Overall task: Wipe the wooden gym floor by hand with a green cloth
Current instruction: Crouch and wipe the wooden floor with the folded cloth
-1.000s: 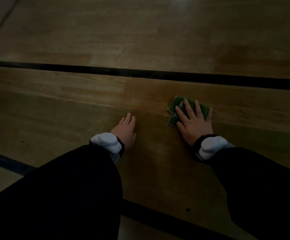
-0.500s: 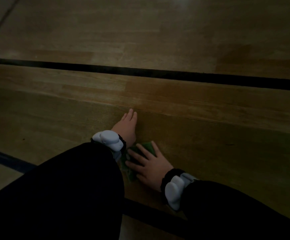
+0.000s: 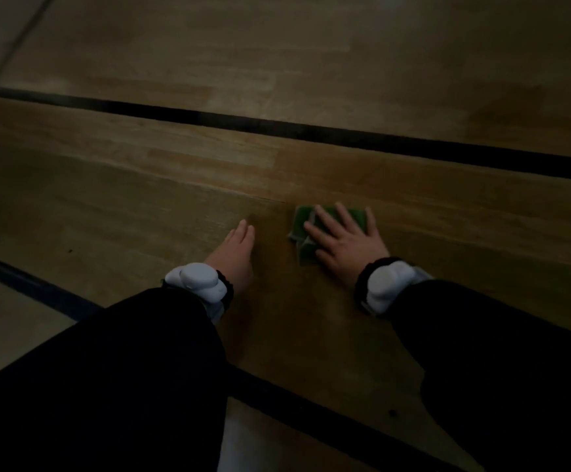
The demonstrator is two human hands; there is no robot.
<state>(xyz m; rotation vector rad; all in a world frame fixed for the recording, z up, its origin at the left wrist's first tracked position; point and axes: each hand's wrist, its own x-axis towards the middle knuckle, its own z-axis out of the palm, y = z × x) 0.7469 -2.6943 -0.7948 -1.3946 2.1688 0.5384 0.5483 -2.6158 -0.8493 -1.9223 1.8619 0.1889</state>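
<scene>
Green cloth (image 3: 300, 223): small folded pad, roughly square, dark green nap with a paler edge showing at its left fold; lies flat on the wooden gym floor (image 3: 413, 335), centre-right of view, near side of the far black line (image 3: 311, 131). Right hand (image 3: 342, 241): spread flat on top of the cloth, fingers splayed and extended, pressing rather than clutching; nothing pinched. Left hand (image 3: 234, 255): open, palm down on bare boards just left of the cloth, holding nothing, apparently a brace. Handling note: the stroke should go best with even palm pressure, the cloth kept folded flat so no corner rolls under, and passes overlapping along the grain. Floor: varnished strip boards, mid-brown, dim satin sheen, smooth. Wrists: white moulded units (image 3: 197, 281) on dark straps. Sleeves (image 3: 124, 386): black, matte. Near line (image 3: 311, 413): dark band, running diagonally.
</scene>
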